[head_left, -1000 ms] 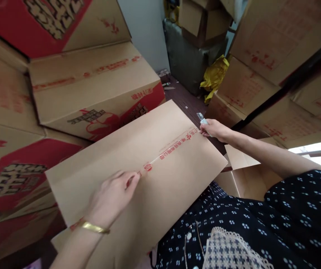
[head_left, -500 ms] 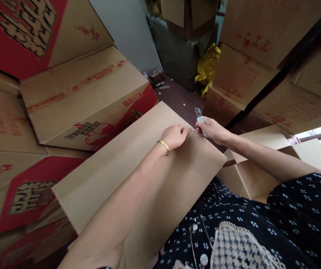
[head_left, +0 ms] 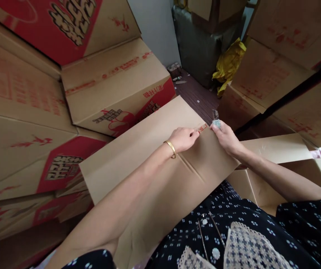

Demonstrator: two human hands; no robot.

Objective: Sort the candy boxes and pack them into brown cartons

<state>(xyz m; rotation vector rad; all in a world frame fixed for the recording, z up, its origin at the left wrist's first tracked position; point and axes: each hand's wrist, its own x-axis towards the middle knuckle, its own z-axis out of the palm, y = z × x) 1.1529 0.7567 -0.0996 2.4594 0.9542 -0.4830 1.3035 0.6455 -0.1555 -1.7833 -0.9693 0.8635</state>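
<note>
A large plain cardboard box lies tilted in front of my body, its bare face upward. A short strip of clear tape with red print runs to the box's far right edge. My left hand, with a gold bangle on the wrist, is pinched closed at the strip's near end. My right hand is closed around a slim utility knife with a pale blue label and a greyish tip pointing up. That hand is at the box's right edge, beside the tape.
Printed red-and-brown cartons are stacked at my left. More cartons rise at the right, with an open box below them. Beyond the box, a yellow plastic bag lies by a dark wrapped bundle on the brown floor.
The view has shifted, so the scene sits farther right and the stacks differ in position. More of the red-printed tape shows between my hands, which are farther apart. The knife stays in my right hand.
</note>
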